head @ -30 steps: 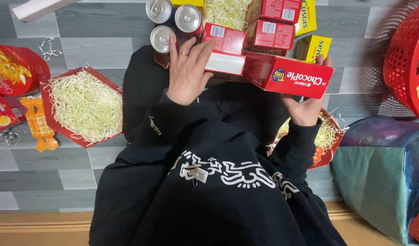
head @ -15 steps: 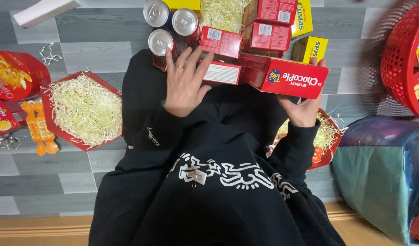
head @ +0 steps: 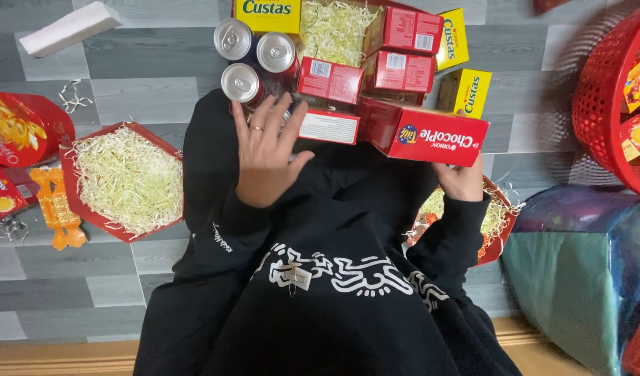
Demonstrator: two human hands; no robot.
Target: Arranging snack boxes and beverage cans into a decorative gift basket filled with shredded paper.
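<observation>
Both hands at the gift tray, one box held up off it.

Our left hand (head: 264,157) lies spread, fingertips touching a small red box (head: 328,127) beside three cans (head: 254,59). Our right hand (head: 462,182) grips the long red box (head: 424,132) from beneath, fingers mostly hidden. Held at one end only, we judge it could tip onto the stacked boxes (head: 396,69) and scatter the shredded paper (head: 337,31).

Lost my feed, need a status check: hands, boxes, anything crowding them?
Left hand open, fingers spread against small red box by the cans. Right hand grips long red box from below. Red and yellow boxes packed close around.
</observation>
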